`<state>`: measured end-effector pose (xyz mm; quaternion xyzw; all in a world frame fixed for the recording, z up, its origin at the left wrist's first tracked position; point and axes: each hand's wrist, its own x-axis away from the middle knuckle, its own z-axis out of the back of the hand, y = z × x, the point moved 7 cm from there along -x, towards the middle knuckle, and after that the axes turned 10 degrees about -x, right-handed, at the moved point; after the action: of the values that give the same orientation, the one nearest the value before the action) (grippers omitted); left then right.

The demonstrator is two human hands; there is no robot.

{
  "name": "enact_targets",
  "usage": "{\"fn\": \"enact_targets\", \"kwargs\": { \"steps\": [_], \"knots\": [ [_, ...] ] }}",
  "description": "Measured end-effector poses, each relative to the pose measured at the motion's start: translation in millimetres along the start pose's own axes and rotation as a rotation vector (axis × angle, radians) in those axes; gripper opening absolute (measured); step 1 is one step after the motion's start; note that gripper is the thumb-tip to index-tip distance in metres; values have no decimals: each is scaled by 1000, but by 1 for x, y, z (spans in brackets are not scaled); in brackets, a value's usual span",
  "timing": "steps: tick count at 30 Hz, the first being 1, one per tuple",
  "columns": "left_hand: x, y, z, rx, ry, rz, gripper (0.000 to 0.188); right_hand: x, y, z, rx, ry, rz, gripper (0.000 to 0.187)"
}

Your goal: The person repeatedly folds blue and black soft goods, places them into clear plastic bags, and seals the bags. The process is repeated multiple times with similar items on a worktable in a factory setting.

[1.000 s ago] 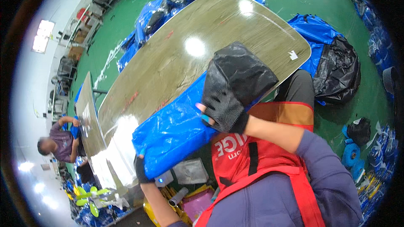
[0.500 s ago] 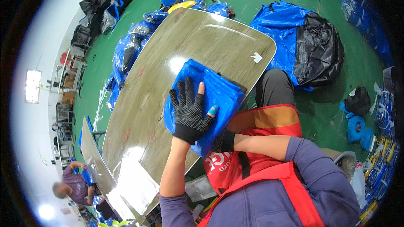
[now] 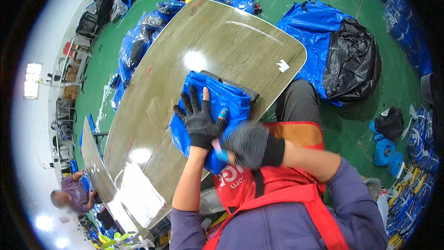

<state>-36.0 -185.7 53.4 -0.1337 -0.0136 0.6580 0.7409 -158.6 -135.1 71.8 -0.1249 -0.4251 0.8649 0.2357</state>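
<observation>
A folded blue woven-plastic sheet point(image 3: 217, 93), with a dark grey layer showing along its far right side, lies on the wood-patterned tabletop point(image 3: 157, 74). My left hand point(image 3: 200, 115), in a black dotted glove with some fingertips uncovered, presses flat on it with fingers spread. Bluish tape wraps its thumb. My right hand point(image 3: 252, 146), gloved alike, is smeared by motion just over the near right edge of the sheet. Whether its fingers grip anything cannot be made out.
A large blue and black bag point(image 3: 333, 51) stands on the green floor at right. Wrapped blue bundles point(image 3: 138, 46) line the table's far left side. White paper point(image 3: 138, 194) lies at the near left corner. Another person point(image 3: 76, 194) works at lower left.
My right hand has come out from beside the sheet's near edge and up over it. My left hand stays flat on the sheet, which sits slightly farther left in view.
</observation>
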Motion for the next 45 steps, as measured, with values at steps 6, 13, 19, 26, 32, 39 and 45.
{"fn": "enact_targets", "kwargs": {
  "steps": [6, 13, 19, 26, 32, 39, 45],
  "knots": [
    [-35, -25, 1, 78, -191, 34, 59, -48, 63, 59, 287, 427, 10, 70],
    [-5, -50, -28, 541, -439, -71, 57, 34, 26, 19, 389, 220, 602, 75],
    [76, -74, -27, 1657, -353, 187, 72, 54, 32, 53, 34, 506, 302, 37],
    [174, -37, -58, 1177, -189, 752, 65, 22, 71, -6, -1118, 428, -437, 48],
    [262, -259, -24, 384, 82, 801, 20, 27, 99, -8, -1208, 290, -638, 66],
    [396, -398, -69, 21, 79, 1126, 14, 39, 129, -2, -1129, 314, -652, 77],
    [391, -403, -79, -98, 158, 1219, 12, 41, 118, -1, -1146, 313, -711, 72]
  ]
}}
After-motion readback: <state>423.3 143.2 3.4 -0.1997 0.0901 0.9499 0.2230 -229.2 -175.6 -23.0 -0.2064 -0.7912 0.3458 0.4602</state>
